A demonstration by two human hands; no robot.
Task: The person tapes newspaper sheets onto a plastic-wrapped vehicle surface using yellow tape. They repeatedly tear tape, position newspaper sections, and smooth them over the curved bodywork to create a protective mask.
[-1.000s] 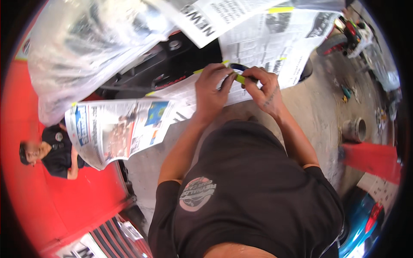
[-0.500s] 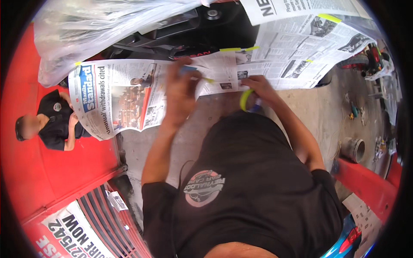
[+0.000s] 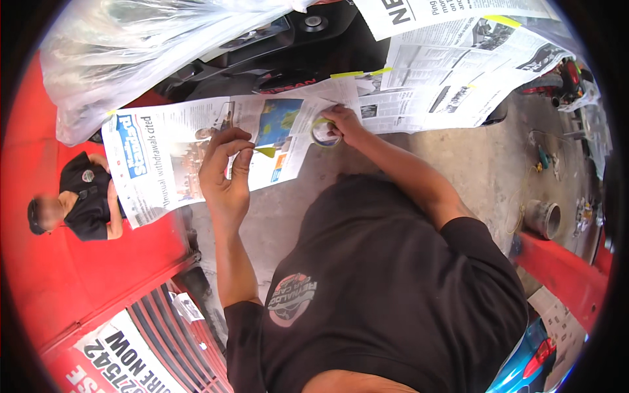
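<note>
My left hand is closed in a pinch on a short piece of yellow-green tape, held in front of the lower newspaper sheets. To its right, my right hand grips a roll of tape with a yellow-green outer edge, close to the newspaper's lower border. The newspaper hangs across the lower front of a black vehicle, and a colour picture shows between my hands. Strips of yellow tape lie along its upper edge.
Clear plastic sheeting covers the vehicle's upper left. More newspaper spreads at right. A person in a black shirt stands at left before a red wall. A metal cylinder and red beam are on the right.
My left hand has moved left and down, now showing the tape piece in its pinch. My right hand has shifted left with the roll. The newspaper between them now hangs flatter, showing its colour picture.
</note>
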